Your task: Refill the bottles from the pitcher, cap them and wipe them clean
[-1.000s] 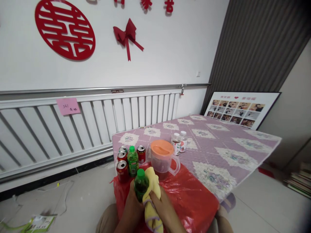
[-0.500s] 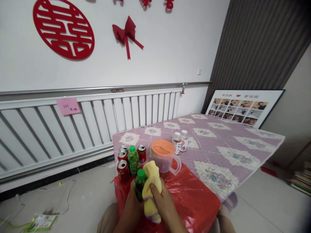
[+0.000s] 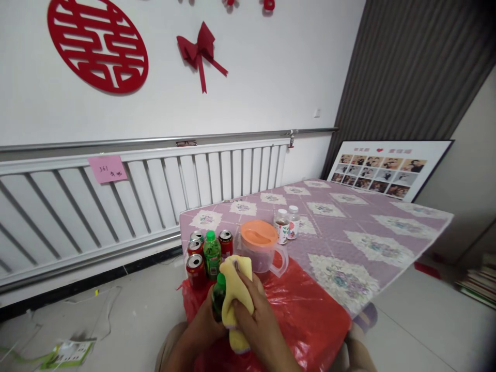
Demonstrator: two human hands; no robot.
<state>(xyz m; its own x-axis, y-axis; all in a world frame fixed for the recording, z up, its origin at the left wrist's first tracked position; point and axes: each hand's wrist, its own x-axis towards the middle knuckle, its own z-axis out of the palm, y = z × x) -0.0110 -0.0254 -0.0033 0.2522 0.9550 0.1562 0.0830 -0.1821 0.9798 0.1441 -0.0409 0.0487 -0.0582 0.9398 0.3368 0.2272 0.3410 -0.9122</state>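
Observation:
My left hand (image 3: 205,320) is wrapped round a small green bottle (image 3: 218,298) with a green cap, held over a red plastic sheet (image 3: 306,315). My right hand (image 3: 253,318) presses a yellow cloth (image 3: 234,281) against the bottle's right side and top; the cloth hides most of the cap. Just behind stand another green bottle (image 3: 211,254) and three red cans (image 3: 195,268). A clear jug with an orange lid (image 3: 260,247) stands to the right of them.
Two small clear bottles with white caps (image 3: 286,225) stand on the purple patterned mattress (image 3: 372,232). A white radiator (image 3: 116,201) runs along the wall. A framed photo board (image 3: 383,168) leans at the right. Papers (image 3: 65,351) lie on the floor at the left.
My right hand has slid the yellow cloth up over the bottle's cap, which was uncovered before. The view has tilted slightly down and to the right.

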